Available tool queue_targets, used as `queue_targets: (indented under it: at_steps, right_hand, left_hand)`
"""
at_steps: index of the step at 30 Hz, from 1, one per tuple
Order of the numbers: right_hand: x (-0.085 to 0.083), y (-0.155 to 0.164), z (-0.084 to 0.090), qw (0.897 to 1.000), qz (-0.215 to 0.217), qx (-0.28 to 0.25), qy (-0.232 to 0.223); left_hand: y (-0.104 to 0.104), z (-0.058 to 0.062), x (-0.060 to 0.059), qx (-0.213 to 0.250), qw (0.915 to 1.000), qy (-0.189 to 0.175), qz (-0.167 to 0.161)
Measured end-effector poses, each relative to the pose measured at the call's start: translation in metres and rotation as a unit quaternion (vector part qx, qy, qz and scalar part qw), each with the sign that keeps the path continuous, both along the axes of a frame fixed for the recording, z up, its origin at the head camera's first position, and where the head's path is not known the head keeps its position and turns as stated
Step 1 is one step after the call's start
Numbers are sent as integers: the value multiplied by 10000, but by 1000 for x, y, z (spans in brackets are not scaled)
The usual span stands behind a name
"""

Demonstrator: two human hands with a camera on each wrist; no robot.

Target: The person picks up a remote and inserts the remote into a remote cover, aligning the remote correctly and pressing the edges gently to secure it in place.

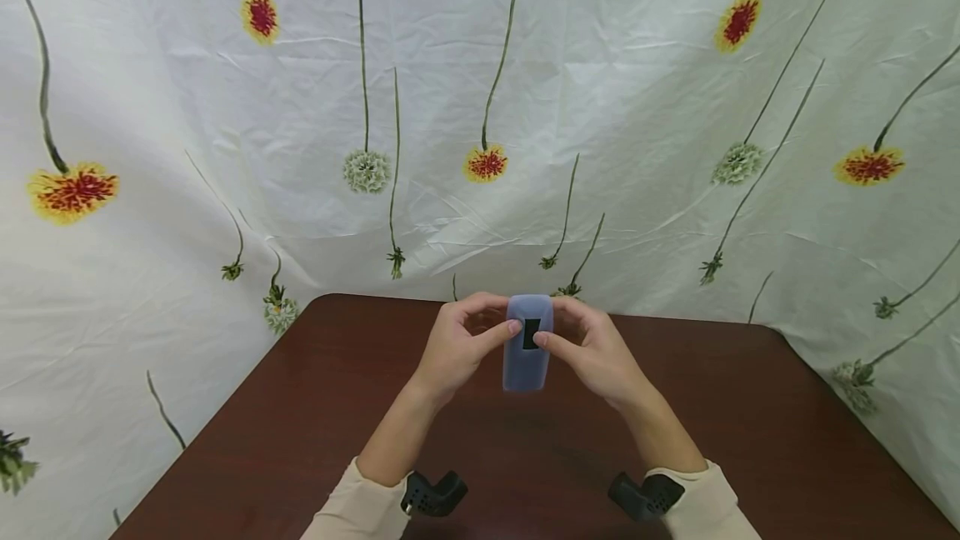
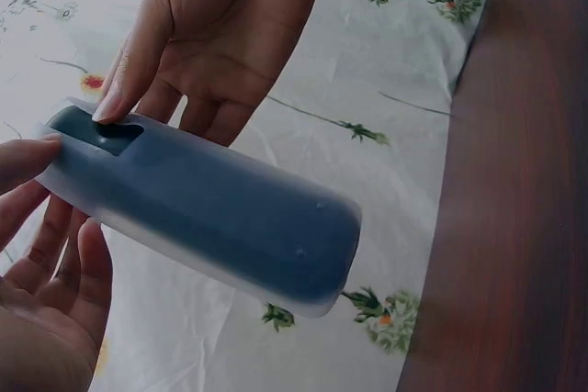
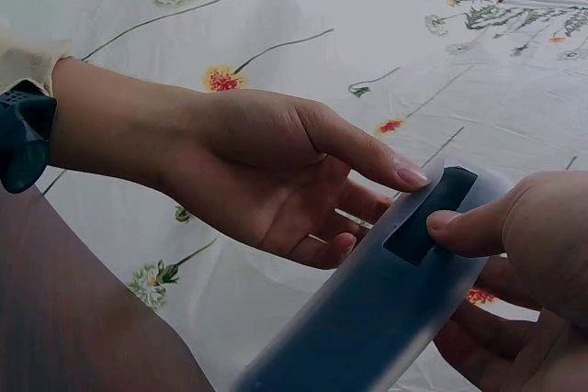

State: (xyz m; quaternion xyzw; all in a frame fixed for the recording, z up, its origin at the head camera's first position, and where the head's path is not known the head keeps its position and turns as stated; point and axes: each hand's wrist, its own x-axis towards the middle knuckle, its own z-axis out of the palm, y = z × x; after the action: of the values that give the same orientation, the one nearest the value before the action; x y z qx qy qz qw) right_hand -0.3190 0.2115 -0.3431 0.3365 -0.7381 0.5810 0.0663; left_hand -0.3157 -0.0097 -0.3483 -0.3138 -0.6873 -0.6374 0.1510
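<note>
Both hands hold a long, rounded dark device in a frosted bluish cover (image 1: 527, 369), raised over the table with its long side near upright. A cut-out near its top end bares a black patch (image 1: 530, 333). My left hand (image 1: 463, 344) pinches the left edge, thumb on the front at the cut-out and fingers behind. On the opposite edge my right hand (image 1: 598, 348) pinches likewise, its thumb tip at the cut-out's right side. In the left wrist view the cover (image 2: 220, 208) reaches down past both hands, its lower end free. Fingers behind the cover are partly hidden.
A dark reddish-brown table (image 1: 315, 440) lies below the hands. Behind it and at both sides hangs a white cloth (image 1: 435, 90) printed with flowers. Black camera mounts (image 1: 435, 494) sit on both wrists, next to cream sleeves (image 1: 363, 507).
</note>
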Motion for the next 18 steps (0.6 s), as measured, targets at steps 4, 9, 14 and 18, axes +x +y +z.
queue_targets:
  at_steps: [4, 9, 14, 18]
  right_hand:
    - [-2, 1, -1, 9966, -228, 193, 771]
    - [-7, 0, -4, 9763, -486, 308, 2088]
    - [-11, -4, -8, 9429, -847, 355, 3202]
    - [-10, -6, -8, 9239, -1057, 418, 3654]
  left_hand:
    - [0, 1, 0, 24, 10000, 43, -66]
    - [0, 1, 0, 91, 9999, 58, -125]
    - [-2, 1, -1, 174, 9998, -26, -100]
    - [-4, 1, -3, 339, 9984, -452, -1]
